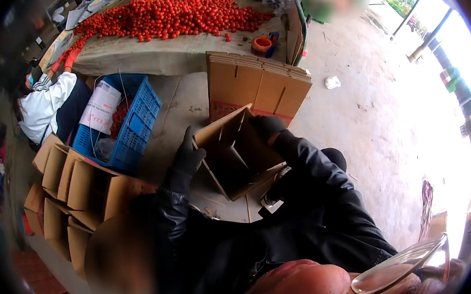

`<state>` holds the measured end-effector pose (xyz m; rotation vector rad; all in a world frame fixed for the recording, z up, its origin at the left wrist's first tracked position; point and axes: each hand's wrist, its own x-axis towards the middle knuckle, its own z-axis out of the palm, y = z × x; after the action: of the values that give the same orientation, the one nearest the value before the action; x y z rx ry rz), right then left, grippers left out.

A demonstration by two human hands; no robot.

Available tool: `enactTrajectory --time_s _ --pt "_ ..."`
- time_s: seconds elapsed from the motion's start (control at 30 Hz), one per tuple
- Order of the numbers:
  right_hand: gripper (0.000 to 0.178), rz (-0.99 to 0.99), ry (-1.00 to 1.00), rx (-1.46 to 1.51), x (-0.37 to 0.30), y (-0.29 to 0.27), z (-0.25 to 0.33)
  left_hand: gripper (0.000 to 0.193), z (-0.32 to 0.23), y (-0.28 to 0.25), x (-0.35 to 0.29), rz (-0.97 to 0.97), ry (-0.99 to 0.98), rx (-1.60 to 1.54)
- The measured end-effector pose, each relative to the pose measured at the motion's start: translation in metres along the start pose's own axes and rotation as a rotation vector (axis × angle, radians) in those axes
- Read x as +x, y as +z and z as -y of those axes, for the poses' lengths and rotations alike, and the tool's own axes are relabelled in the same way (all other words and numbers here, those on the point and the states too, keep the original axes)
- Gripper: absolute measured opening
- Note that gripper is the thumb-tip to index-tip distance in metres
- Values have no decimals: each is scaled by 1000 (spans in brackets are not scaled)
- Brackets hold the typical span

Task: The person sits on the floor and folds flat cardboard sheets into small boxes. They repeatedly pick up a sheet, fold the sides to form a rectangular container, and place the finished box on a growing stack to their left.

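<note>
Left hand (pixel 188 154) touches left side of open carton (pixel 260 157); finger closure indeterminable. Right hand (pixel 268 126) grips its far edge.

I wear a black jacket (pixel 311 241), its glossy, leather-like sleeves (pixel 318 167) creased along the forearms, with a matt dark cuff (pixel 178 180) on the left. Dark, close-fitting gloves (pixel 188 159) cover my hands (pixel 267 126). My glasses (pixel 400 267) have clear lenses and thin, metallic-looking rims.

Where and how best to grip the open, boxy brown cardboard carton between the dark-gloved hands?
Probably pinch the carton at the rims of its left wall and right wall, coming from both sides: its open mouth faces the camera, exposing thin edges.
</note>
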<state>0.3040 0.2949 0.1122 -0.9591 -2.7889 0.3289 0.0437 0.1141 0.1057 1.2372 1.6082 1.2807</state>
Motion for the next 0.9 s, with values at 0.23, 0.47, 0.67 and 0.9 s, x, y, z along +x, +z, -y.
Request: enactTrajectory --time_s 0.23,0.47,0.67,0.9 --pt "35 -77 251 87 21 -40 54 59 -22 4 12 -218 2 471" --pt "40 -248 -243 48 -83 -64 140 53 -11 5 3 -341 141 748" --pt "33 -109 -49 -62 -107 -4 127 44 -60 8 6 -154 179 1190" --pt "28 67 -126 161 -39 16 122 47 -92 59 81 468 -133 1283"
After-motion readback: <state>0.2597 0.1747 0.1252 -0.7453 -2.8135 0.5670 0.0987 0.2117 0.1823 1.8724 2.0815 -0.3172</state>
